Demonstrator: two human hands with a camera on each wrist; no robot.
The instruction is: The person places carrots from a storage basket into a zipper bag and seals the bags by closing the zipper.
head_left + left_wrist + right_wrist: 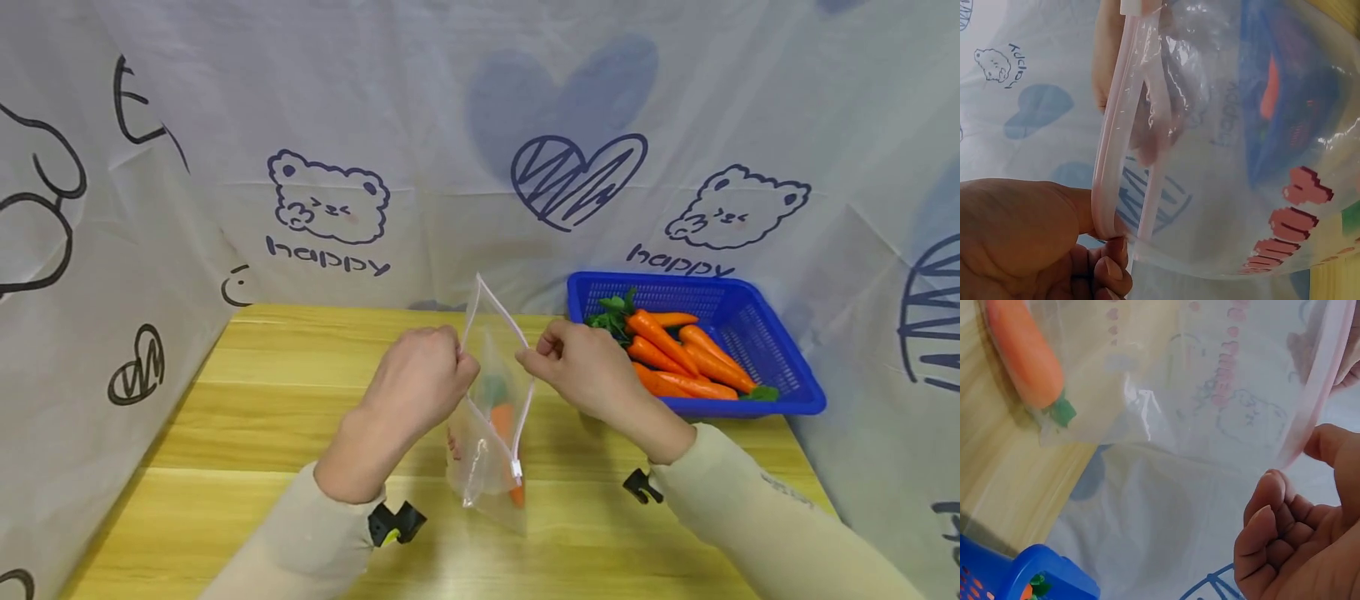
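A clear slider zip bag [480, 479] with a pinkish rim stands upright over the table, its mouth spread wide. One orange carrot [1030, 356] with a green top lies inside, at the bottom. My left hand [412, 375] pinches the left side of the rim between thumb and fingers. On the opposite side, my right hand [588, 371] pinches the rim near its thumb tip. The white slider [516, 469] sits at the near end of the mouth. Red lettering [1304, 187] is printed on the bag's side.
A blue plastic basket [795, 367] holding several carrots [660, 342] stands at the back right of the wooden table [247, 433], beyond my right forearm. White cloth walls [450, 125] with printed drawings enclose the back and sides.
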